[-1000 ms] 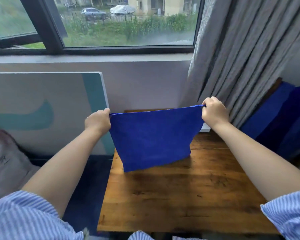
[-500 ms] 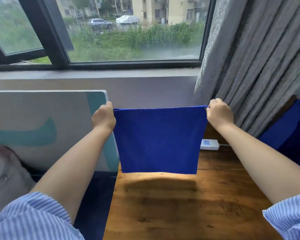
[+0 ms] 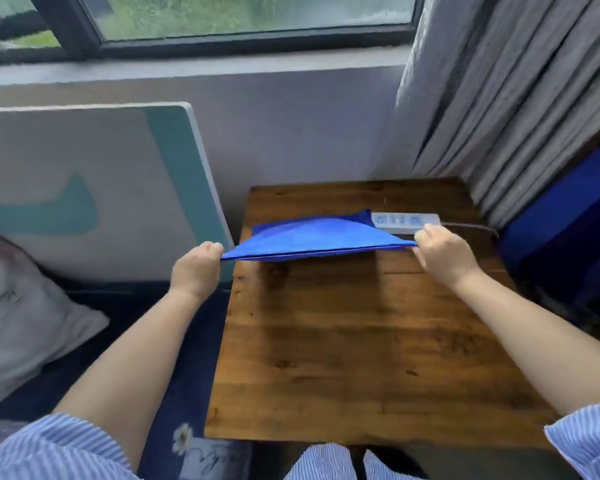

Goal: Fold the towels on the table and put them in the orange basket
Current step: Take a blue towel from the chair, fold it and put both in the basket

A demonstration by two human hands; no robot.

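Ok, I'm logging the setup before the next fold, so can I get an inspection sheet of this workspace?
Surface: wooden table, mostly bare.
Job's things: blue towel stretched low over the far end; orange basket not in view.
Clutter: power strip at the far edge.
Hands: left hand and right hand each grip a towel corner.
Cables: grey cord runs right from the strip.
Surroundings: window, curtain, panel, pillow.

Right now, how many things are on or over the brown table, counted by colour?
Blue: 1, the towel, held up by the left hand and right hand
White: 1, the power strip on the table
Total: 2
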